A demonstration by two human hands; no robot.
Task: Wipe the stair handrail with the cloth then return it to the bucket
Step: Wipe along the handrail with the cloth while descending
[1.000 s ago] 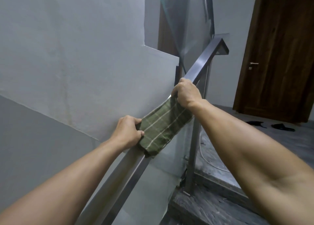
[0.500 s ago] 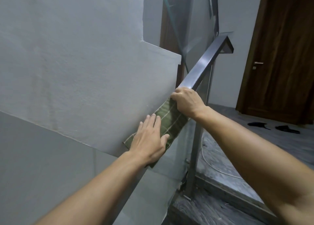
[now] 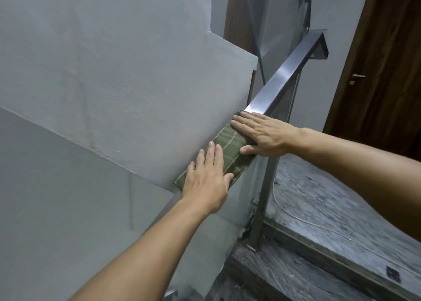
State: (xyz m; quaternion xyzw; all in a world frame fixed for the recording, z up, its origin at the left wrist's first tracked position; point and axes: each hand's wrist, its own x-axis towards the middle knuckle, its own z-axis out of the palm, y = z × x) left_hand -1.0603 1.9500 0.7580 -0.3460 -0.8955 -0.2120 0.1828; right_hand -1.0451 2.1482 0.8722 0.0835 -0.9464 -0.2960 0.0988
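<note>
Spreading across the left of the view is a pale grey wall [image 3: 102, 84], its stepped edge running down beside the sloping metal handrail [image 3: 282, 77]. Coming up from the lower left, the left hand [image 3: 206, 180] lies flat with fingers extended and together, palm pressed down on the lower end of the green cloth [image 3: 224, 154]; it does not clutch the fabric, it only rests open on top of it. That cloth, olive with thin pale stripes, is folded lengthwise and draped along the top of the rail, following its slope, with its lower edge showing just past the left hand's fingers. Higher up the rail, the right hand [image 3: 264, 134] also lies open and flat, fingers pointing toward the wall, covering the upper end of the cloth, with the thumb stretched along the cloth's near side. Above that hand the bare steel of the rail climbs to a bent corner. Beneath it a metal post [image 3: 264, 198] stands on a dark stone step [image 3: 296, 273], with a glass panel beside it. At far right is a dark wooden door [image 3: 382, 68] with a metal lever handle [image 3: 357, 75]. A thin white cable [image 3: 303, 221] trails across the grey landing floor.
</note>
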